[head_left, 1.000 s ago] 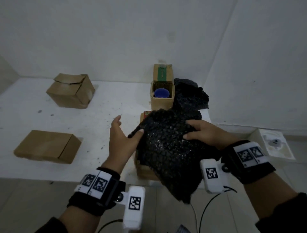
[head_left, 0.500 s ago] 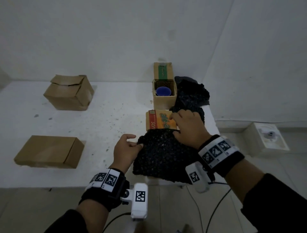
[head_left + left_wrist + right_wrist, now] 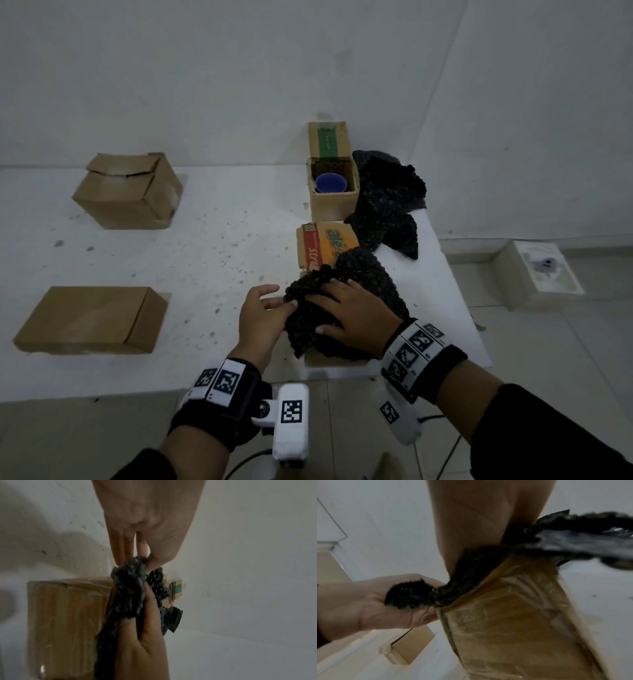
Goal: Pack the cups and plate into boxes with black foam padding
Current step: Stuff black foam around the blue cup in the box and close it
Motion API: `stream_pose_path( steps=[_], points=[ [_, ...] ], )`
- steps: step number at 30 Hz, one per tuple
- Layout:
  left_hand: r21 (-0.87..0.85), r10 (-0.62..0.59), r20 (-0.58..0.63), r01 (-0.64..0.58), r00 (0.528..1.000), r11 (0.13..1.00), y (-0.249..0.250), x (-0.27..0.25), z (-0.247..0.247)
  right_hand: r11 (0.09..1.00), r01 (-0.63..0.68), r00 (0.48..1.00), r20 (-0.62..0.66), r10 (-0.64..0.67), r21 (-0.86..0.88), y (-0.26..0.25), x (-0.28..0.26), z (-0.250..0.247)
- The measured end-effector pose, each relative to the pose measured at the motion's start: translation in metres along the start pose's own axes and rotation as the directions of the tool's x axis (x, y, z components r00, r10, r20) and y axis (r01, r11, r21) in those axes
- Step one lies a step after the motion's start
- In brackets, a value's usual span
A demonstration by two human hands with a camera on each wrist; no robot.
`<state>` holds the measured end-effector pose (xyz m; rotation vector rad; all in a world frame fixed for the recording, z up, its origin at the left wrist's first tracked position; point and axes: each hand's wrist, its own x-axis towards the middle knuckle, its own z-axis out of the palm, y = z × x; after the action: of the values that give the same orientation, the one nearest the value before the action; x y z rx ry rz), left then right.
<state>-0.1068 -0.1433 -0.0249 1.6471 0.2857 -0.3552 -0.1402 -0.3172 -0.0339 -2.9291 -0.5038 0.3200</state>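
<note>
A black foam sheet (image 3: 363, 281) lies bunched over the open cardboard box (image 3: 335, 359) at the table's front edge. The box's printed orange flap (image 3: 325, 246) sticks out behind it. My left hand (image 3: 282, 298) pinches the sheet's left edge between thumb and fingers (image 3: 126, 553). My right hand (image 3: 329, 308) lies flat on top of the foam with fingers spread, pressing it down. Behind, a second open box (image 3: 334, 205) holds a blue cup (image 3: 330, 183). What is under the foam is hidden.
More loose black foam (image 3: 387, 209) is piled right of the cup's box. A closed box (image 3: 126, 192) stands at the back left and a flat box (image 3: 92, 320) at the front left. A white unit (image 3: 541, 270) sits on the floor beyond the table's right edge.
The foam sheet, held up over the box a second ago, now lies on it. My right hand moved from the far flap back onto the foam's top.
</note>
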Motion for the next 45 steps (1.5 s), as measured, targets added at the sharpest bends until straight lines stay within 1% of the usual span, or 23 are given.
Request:
stream_pose_path(
  steps=[4, 7, 9, 11, 15, 17, 19, 21, 22, 23, 27, 30, 34, 38, 40, 42, 44, 45],
  points=[
    [-0.042, 0.029, 0.158, -0.022, 0.987, 0.999, 0.006, 0.001, -0.002, 1.000, -0.019, 0.997, 0.080, 0.020, -0.021, 0.001, 0.003, 0.002],
    [-0.076, 0.012, 0.270, 0.009, 0.963, 0.997, 0.004, -0.002, 0.001, 0.994, 0.021, 1.000, 0.013, -0.020, -0.108, -0.002, 0.008, -0.002],
    [-0.089, 0.015, 0.305, 0.013, 0.952, 0.996, 0.000, -0.004, 0.003, 0.990, -0.009, 0.997, 0.074, 0.019, -0.141, 0.000, 0.012, -0.003],
    [-0.083, 0.022, 0.324, 0.005, 0.946, 0.997, -0.003, -0.007, 0.004, 0.987, -0.049, 0.993, 0.101, 0.064, -0.150, -0.002, 0.016, -0.005],
    [-0.016, 0.018, 0.340, -0.013, 0.940, 1.000, -0.009, -0.010, 0.004, 0.986, -0.083, 0.990, 0.099, 0.099, -0.147, -0.009, 0.022, -0.005],
    [0.019, 0.015, 0.351, -0.023, 0.936, 1.000, -0.011, -0.012, 0.007, 0.989, -0.079, 0.990, 0.102, 0.092, -0.124, -0.008, 0.022, -0.006],
    [0.008, 0.019, 0.349, -0.023, 0.937, 1.000, -0.011, -0.014, 0.010, 0.997, -0.075, 0.992, 0.104, 0.077, -0.027, -0.005, 0.022, -0.007],
    [-0.035, 0.010, 0.335, 0.001, 0.942, 0.999, -0.013, -0.013, 0.010, 0.987, -0.085, 0.993, 0.095, 0.073, 0.135, -0.002, 0.022, -0.008],
    [-0.059, 0.004, 0.331, 0.017, 0.944, 0.998, -0.014, -0.012, 0.010, 0.980, -0.082, 0.994, 0.089, 0.066, 0.183, -0.001, 0.022, -0.009],
    [-0.081, -0.003, 0.329, 0.031, 0.944, 0.996, -0.015, -0.011, 0.009, 0.978, -0.076, 0.995, 0.083, 0.061, 0.192, 0.000, 0.021, -0.009],
    [-0.127, -0.040, 0.333, 0.088, 0.942, 0.988, -0.017, -0.007, 0.007, 0.996, -0.061, 0.996, 0.069, 0.057, 0.061, -0.002, 0.018, -0.005],
    [-0.149, -0.066, 0.342, 0.123, 0.937, 0.981, -0.016, -0.006, 0.007, 0.997, -0.076, 0.991, 0.111, 0.076, -0.005, -0.005, 0.024, -0.006],
    [-0.149, -0.081, 0.350, 0.141, 0.933, 0.979, -0.015, -0.007, 0.008, 0.987, -0.136, 0.977, 0.157, 0.148, -0.082, -0.014, 0.033, -0.004],
    [-0.137, -0.076, 0.343, 0.130, 0.936, 0.982, -0.014, -0.008, 0.008, 0.970, -0.198, 0.967, 0.135, 0.217, -0.142, -0.025, 0.037, -0.004],
    [-0.123, -0.079, 0.344, 0.128, 0.936, 0.984, -0.013, -0.010, 0.008, 0.971, -0.199, 0.964, 0.151, 0.219, -0.135, -0.026, 0.037, -0.005],
    [-0.092, -0.081, 0.352, 0.120, 0.932, 0.988, -0.013, -0.011, 0.008, 0.979, -0.180, 0.961, 0.194, 0.195, -0.091, -0.023, 0.035, -0.010],
    [-0.087, -0.075, 0.359, 0.114, 0.930, 0.990, -0.013, -0.011, 0.009, 0.990, -0.140, 0.950, 0.282, 0.133, 0.006, -0.018, 0.030, -0.026],
    [-0.095, -0.073, 0.363, 0.115, 0.929, 0.989, -0.014, -0.010, 0.008, 0.993, -0.107, 0.941, 0.327, 0.082, 0.058, -0.015, 0.027, -0.038]
  ],
)
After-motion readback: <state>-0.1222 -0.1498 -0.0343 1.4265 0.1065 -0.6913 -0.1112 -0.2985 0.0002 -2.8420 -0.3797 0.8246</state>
